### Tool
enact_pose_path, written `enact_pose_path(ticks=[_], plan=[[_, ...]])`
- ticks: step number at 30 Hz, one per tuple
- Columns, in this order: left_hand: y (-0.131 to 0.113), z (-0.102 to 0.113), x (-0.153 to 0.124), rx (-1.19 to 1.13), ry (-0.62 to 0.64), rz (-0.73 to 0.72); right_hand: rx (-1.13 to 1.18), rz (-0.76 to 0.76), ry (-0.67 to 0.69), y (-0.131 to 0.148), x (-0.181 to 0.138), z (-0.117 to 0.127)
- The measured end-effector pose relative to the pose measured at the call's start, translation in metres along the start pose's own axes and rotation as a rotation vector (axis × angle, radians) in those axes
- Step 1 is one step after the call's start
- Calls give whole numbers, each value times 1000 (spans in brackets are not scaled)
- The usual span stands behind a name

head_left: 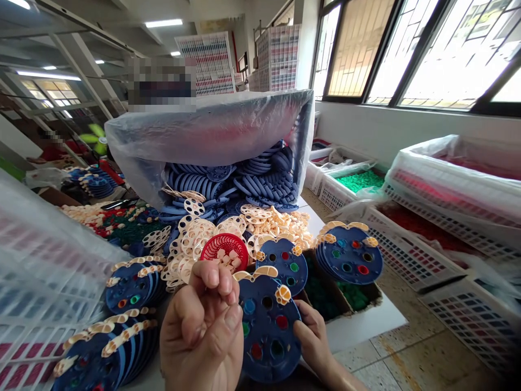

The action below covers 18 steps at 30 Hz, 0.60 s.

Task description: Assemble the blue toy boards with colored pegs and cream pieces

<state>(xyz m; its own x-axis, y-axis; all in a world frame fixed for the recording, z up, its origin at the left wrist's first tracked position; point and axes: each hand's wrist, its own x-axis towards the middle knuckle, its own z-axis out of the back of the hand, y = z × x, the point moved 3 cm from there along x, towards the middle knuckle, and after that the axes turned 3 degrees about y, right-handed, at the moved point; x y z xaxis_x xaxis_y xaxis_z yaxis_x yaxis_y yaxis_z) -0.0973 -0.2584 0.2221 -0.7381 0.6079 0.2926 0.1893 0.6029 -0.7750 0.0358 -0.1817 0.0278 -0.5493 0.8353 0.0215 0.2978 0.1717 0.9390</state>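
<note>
My right hand [312,338] grips the right edge of a blue round plastic disc [266,328] and holds it upright in front of me. The disc has round holes, several filled with red, green and blue plugs, and cream pieces clipped at its top. My left hand [202,331] is raised just left of the disc, its fingertips pinched together near the disc's upper left rim. What the fingertips hold is too small to make out.
Stacks of finished blue discs [350,255] lie around the table, with more at the left [132,285]. A red mesh bowl [224,251] holds cream pieces beside a heap of cream rings [195,233]. A plastic-lined crate [211,136] of blue discs stands behind. White crates [411,255] line the floor at right.
</note>
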Motion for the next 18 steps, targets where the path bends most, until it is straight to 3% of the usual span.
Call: enact_pose_path(ticks=[7,18], plan=[[5,12,2,4,19,-20,9,-35,-2,-5,0,2],[7,51,10,116,-50,-26,31,-64,-50,-7,-3,3]])
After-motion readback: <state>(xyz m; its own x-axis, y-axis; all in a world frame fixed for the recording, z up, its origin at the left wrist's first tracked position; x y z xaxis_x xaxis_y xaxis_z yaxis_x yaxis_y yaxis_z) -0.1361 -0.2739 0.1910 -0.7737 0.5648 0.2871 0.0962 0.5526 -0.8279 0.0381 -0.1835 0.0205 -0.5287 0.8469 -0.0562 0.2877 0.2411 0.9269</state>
